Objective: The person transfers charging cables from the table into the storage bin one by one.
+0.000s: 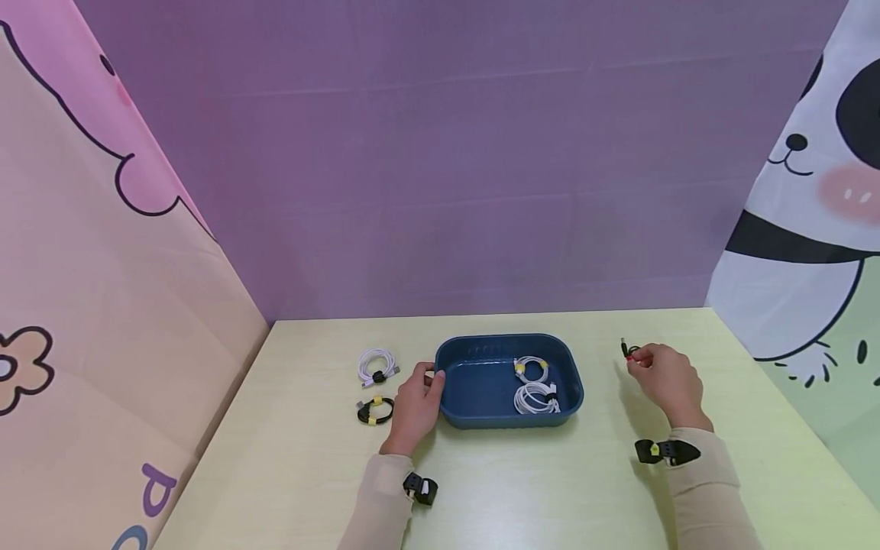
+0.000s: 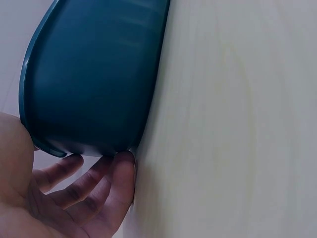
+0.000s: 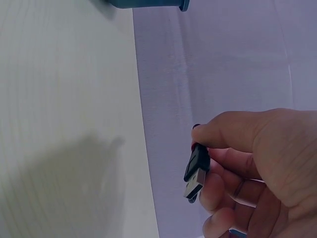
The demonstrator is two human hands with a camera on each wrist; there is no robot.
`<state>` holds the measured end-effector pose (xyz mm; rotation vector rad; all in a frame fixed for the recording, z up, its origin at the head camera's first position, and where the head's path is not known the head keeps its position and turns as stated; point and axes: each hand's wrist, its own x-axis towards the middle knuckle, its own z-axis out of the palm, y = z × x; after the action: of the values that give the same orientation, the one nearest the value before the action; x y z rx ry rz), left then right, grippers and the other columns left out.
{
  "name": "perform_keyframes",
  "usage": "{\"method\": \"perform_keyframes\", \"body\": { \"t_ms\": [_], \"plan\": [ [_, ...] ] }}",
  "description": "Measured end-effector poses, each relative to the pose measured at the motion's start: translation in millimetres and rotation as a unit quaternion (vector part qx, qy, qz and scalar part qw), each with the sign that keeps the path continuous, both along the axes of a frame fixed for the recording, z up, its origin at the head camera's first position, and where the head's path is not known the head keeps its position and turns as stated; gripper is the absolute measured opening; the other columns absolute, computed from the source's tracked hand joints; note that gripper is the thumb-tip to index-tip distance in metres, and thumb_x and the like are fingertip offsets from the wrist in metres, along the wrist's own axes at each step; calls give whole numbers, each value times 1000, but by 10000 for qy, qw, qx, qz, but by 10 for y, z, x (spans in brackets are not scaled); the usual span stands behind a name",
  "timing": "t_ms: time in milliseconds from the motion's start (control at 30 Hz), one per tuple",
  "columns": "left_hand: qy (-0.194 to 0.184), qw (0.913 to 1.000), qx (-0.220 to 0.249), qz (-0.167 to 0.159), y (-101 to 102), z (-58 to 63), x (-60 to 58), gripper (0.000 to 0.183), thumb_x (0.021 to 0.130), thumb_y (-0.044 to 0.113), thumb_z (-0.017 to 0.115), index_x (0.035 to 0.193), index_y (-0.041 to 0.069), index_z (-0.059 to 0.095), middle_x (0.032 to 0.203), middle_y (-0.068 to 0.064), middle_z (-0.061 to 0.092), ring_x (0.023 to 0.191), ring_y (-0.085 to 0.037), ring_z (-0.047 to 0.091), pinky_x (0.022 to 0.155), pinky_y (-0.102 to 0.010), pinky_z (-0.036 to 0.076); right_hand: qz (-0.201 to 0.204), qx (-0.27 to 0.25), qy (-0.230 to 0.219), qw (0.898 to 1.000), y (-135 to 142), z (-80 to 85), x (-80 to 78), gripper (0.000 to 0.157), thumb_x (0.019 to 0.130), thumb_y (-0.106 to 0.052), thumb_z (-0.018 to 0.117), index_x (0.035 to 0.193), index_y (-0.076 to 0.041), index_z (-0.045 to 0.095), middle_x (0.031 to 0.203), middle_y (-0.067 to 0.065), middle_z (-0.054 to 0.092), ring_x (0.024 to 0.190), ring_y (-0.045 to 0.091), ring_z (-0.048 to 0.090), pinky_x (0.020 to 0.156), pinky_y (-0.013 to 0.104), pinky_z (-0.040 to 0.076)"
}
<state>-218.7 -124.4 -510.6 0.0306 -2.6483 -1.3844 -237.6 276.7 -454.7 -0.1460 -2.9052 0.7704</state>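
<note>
My left hand (image 1: 415, 409) grips the left end of a dark blue plastic basket (image 1: 509, 422), thumb at the rim and fingertips against the outer wall; the left wrist view shows its fingers (image 2: 121, 181) close up. Two coiled white cables lie in the basket's right half, one with yellow ties (image 1: 532, 370) and one with a black tie (image 1: 536, 398). Raised over the table to the right of the basket, my right hand (image 1: 668, 382) pinches a black USB cable (image 3: 198, 163) with a bit of red on it. Its metal plug points out past the fingers, which hide most of the cable.
Left of the basket, a coiled white cable (image 1: 377, 367) with a black tie lies on the pale table (image 1: 522, 489). Nearer me is a black cable (image 1: 375, 411) with yellow ties. A purple cloth wall (image 1: 440, 168) rises behind the table, with printed cloths at both sides.
</note>
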Motion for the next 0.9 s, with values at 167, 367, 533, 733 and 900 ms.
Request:
{"method": "perform_keyframes", "body": {
  "t_ms": [167, 367, 533, 733, 900],
  "plan": [
    [44, 10000, 2, 2, -2, -8, -6, 37, 107, 32, 52, 133, 7, 60, 100, -11, 72, 80, -19, 64, 69, -34, 51, 8, 15, 77, 10000, -22, -6, -3, 23, 94, -25, 65, 102, -4, 71, 94, 15, 73, 77, 29, 65, 53, 33, 40],
    [23, 10000, -36, 1, -7, -9, -7, 37, 108, 33, 51, 134, 7, 59, 100, -10, 71, 79, -18, 63, 69, -34, 51, 22, 39, 99, 9999, -47, 5, 0, 23, 95, -25, 66, 102, -4, 71, 95, 15, 72, 75, 28, 65, 52, 32, 40],
    [4, 10000, -32, 1, -4, -4, -9, 38, 108, 33, 51, 134, 7, 59, 100, -11, 71, 79, -19, 63, 69, -34, 51, 70, 91, 163, 9998, -55, 16, -1, 23, 95, -26, 66, 102, -4, 71, 95, 15, 72, 75, 28, 64, 52, 32, 40],
    [38, 10000, -46, -25, -6, -12, -6, 38, 108, 34, 51, 133, 6, 59, 102, -12, 72, 83, -21, 65, 71, -36, 52, 153, 99, 246, 9995, -82, 39, 12, 23, 95, -25, 67, 102, -3, 71, 94, 16, 71, 72, 27, 63, 52, 33, 40],
    [89, 9999, -70, -32, -8, -18, -5, 38, 108, 33, 51, 133, 6, 60, 101, -12, 72, 83, -21, 66, 71, -36, 52, 181, 105, 264, 9994, -127, 55, 15, 23, 95, -24, 67, 102, -3, 71, 93, 16, 72, 71, 25, 62, 52, 32, 40]
  ]
}}
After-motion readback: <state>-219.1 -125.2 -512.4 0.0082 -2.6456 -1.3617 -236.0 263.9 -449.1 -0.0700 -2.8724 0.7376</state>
